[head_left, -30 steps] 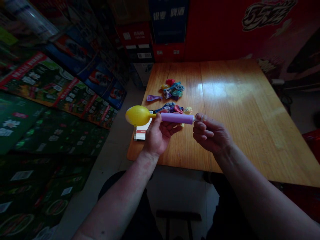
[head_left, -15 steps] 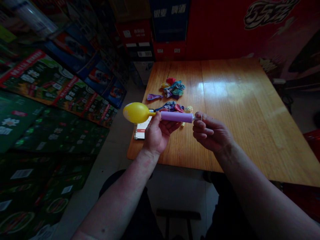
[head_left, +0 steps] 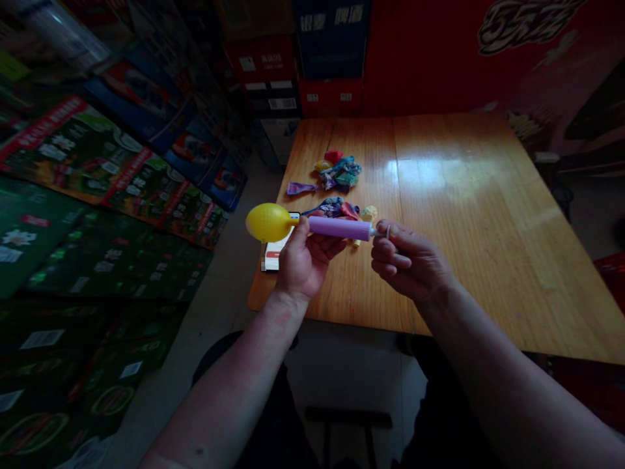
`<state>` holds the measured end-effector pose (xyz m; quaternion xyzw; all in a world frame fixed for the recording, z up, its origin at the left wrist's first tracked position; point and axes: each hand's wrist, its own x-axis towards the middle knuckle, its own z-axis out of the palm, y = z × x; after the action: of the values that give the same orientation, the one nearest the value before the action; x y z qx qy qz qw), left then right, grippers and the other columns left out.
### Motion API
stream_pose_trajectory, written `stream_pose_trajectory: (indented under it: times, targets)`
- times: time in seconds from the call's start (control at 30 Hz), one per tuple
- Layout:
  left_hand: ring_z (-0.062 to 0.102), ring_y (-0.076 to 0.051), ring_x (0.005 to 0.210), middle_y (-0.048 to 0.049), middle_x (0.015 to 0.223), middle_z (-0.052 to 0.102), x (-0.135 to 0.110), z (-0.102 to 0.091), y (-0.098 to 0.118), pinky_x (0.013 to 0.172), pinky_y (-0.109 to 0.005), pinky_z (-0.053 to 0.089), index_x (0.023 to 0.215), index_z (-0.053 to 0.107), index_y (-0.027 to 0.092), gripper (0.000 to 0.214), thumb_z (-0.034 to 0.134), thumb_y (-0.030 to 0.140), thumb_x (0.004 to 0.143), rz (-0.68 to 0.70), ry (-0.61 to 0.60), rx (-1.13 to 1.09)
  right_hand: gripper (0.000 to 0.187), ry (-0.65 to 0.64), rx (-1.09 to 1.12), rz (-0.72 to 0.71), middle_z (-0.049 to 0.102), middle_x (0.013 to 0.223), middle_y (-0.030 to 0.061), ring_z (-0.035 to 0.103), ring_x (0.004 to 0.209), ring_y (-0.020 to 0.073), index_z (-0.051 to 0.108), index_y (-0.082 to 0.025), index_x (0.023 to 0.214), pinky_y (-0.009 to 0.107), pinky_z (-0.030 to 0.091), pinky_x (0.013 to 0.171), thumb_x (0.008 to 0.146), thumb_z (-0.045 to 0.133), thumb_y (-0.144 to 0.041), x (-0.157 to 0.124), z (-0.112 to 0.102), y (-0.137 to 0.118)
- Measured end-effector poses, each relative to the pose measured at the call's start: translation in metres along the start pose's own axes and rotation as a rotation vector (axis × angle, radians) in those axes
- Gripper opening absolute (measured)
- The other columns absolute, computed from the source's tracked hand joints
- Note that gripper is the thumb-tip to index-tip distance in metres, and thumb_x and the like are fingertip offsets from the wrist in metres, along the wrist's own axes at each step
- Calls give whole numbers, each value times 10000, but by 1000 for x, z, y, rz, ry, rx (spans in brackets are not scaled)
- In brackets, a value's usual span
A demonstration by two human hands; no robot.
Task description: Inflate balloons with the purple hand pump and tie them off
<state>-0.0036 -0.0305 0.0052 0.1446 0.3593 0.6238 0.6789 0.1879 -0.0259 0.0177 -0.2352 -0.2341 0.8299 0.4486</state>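
Note:
My left hand [head_left: 303, 258] is closed round the front end of a purple hand pump [head_left: 339, 227], pinching the neck of a partly inflated yellow balloon [head_left: 268, 222] onto its nozzle. The balloon sticks out to the left, past the table's edge. My right hand [head_left: 405, 264] is closed on the pump's white handle [head_left: 388, 230] at its right end, which sits almost against the barrel.
Several limp coloured balloons lie in a pile [head_left: 340, 173] and a second cluster [head_left: 336, 209] on the wooden table [head_left: 463, 215]. A phone [head_left: 276, 251] lies near the table's left edge. Stacked printed cartons [head_left: 97, 195] fill the left side; red boxes [head_left: 332, 98] stand behind the table.
My right hand has pushed the pump handle in toward the barrel. The balloon and pump have shifted slightly; the balloon looks about the same size.

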Motion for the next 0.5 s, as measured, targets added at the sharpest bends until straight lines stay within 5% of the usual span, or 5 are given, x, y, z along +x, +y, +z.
stream_pose_trajectory:
  times: [0.5]
  targets:
    - [798, -246, 1010, -115, 1071, 820, 5, -4, 13, 863, -345, 643, 1247, 720, 215, 375, 596, 509, 1051, 102, -13, 52, 33, 55, 42, 0, 513, 643, -84, 161, 440, 26, 663, -199, 924, 128, 386, 453, 952, 679, -193, -8, -5, -21]
